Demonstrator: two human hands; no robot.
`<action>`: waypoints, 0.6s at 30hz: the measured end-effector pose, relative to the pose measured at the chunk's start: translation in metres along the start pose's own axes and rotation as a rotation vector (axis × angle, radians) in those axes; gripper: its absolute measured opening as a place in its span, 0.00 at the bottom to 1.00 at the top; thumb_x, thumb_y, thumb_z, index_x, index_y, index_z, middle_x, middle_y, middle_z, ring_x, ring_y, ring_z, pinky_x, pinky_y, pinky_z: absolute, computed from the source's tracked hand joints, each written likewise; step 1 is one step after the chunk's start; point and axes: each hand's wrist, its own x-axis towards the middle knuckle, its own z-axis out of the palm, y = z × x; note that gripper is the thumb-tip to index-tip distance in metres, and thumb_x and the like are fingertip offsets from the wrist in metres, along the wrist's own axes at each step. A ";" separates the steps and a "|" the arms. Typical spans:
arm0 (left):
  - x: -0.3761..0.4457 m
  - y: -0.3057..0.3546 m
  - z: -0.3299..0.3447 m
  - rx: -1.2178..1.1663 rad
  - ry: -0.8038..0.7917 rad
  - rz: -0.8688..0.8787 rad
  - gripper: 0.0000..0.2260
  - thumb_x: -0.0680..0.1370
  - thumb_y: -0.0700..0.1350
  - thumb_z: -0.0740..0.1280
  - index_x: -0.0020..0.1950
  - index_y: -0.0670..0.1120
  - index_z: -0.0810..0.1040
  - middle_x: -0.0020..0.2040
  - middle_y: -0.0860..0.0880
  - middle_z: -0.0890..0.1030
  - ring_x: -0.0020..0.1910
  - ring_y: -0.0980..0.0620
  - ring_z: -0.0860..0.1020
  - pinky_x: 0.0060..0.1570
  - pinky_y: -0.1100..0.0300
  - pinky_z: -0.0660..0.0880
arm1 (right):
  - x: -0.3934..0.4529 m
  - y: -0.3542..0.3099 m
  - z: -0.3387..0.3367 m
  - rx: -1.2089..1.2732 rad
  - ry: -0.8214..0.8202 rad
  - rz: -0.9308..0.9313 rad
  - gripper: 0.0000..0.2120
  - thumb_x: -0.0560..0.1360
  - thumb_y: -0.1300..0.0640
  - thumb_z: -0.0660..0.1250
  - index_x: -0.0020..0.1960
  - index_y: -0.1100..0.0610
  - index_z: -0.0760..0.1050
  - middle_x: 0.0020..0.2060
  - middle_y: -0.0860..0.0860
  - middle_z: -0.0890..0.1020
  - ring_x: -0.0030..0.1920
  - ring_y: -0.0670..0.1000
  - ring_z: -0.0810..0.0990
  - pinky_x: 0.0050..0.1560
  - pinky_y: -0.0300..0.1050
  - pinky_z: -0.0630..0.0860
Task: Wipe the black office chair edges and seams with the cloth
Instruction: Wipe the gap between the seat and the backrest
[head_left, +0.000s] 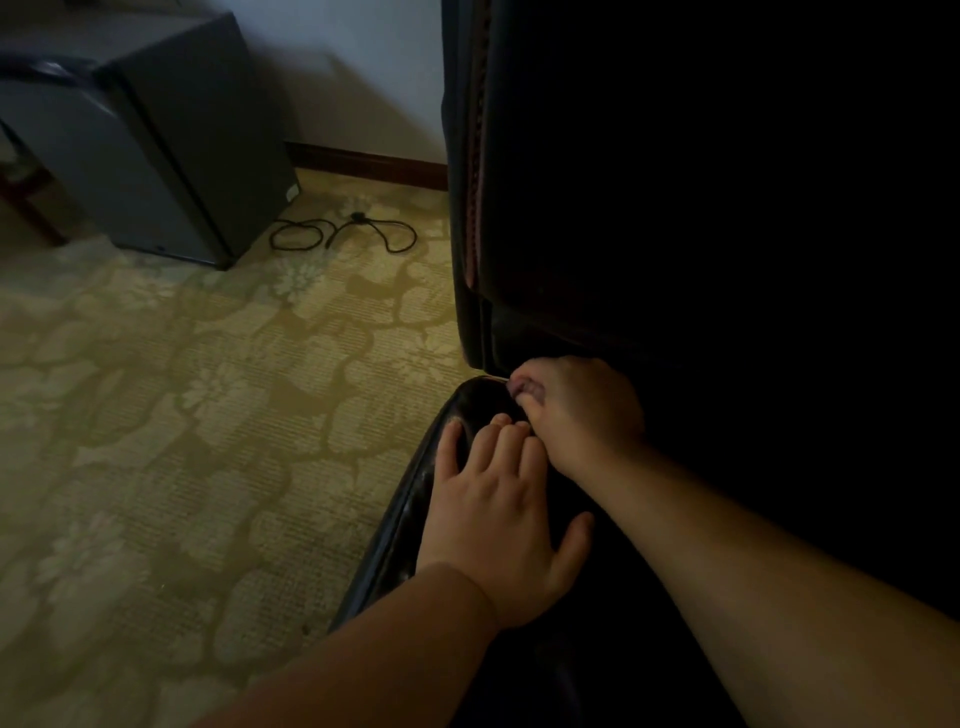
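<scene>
The black office chair fills the right side, its backrest (519, 208) upright with a reddish seam down its left edge, and its glossy seat edge (410, 499) below. My left hand (498, 509) rests flat on the seat's left edge with its fingers spread. At the seat's back corner, just under the backrest, my right hand (576, 410) has its fingers curled. A small pinkish wad, which looks like the cloth (519, 387), shows at its fingertips and is mostly hidden in the hand. The fingertips of both hands nearly touch.
A patterned yellow-green carpet (182, 441) covers the floor to the left. A grey cabinet-like box (171, 140) stands at the back left, with a black cable (343, 234) looped on the carpet beside it. A dark skirting board (374, 166) runs along the wall.
</scene>
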 end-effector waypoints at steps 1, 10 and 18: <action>0.000 0.000 -0.001 -0.005 -0.002 0.002 0.29 0.76 0.66 0.57 0.63 0.44 0.75 0.64 0.46 0.77 0.71 0.43 0.70 0.75 0.36 0.57 | 0.001 0.001 -0.001 0.019 -0.006 -0.005 0.08 0.80 0.51 0.65 0.54 0.46 0.82 0.48 0.44 0.85 0.49 0.47 0.82 0.49 0.42 0.77; 0.001 -0.002 -0.011 -0.122 -0.075 -0.019 0.29 0.75 0.66 0.56 0.66 0.48 0.73 0.68 0.50 0.74 0.75 0.48 0.64 0.78 0.42 0.50 | -0.001 -0.001 0.006 0.125 0.054 0.012 0.08 0.80 0.52 0.66 0.54 0.47 0.83 0.48 0.45 0.85 0.49 0.46 0.83 0.50 0.41 0.77; 0.016 -0.034 -0.029 -0.139 -0.110 0.118 0.25 0.76 0.59 0.53 0.69 0.57 0.77 0.71 0.55 0.73 0.73 0.51 0.69 0.72 0.55 0.62 | -0.002 0.002 0.001 0.142 0.019 -0.009 0.09 0.77 0.55 0.66 0.54 0.47 0.83 0.50 0.46 0.85 0.52 0.48 0.82 0.51 0.41 0.77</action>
